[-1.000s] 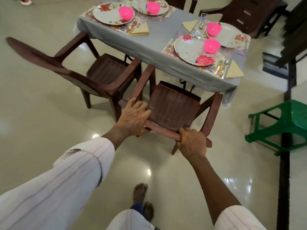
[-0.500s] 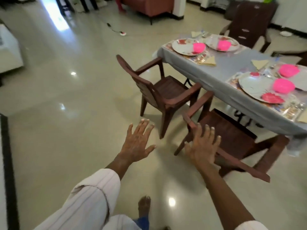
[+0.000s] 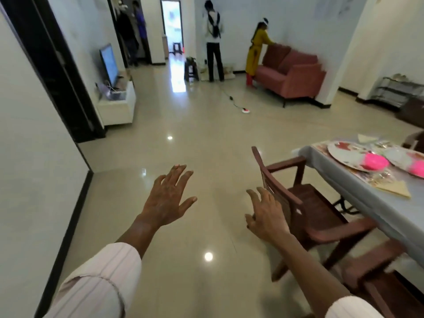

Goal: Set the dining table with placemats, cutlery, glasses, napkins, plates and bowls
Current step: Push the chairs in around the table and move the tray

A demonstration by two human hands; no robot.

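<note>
Turning view: the head camera faces the open room now; a second ago it looked down on the table.
Table (image 3: 376, 203): only its corner shows at the right edge, under grey cloth.
Near chair (image 3: 376, 267): both hands gripped it a second ago and have let go of it now.
Second chair (image 3: 305, 203): just behind the right hand.
Left hand (image 3: 168, 200): open, fingers spread, empty.
Right hand (image 3: 267, 216): open, empty.
Plates (image 3: 344, 152), pink bowls (image 3: 376, 162), napkin (image 3: 394, 188): laid on the table.
Meaning: the setting seems nearly finished.
</note>
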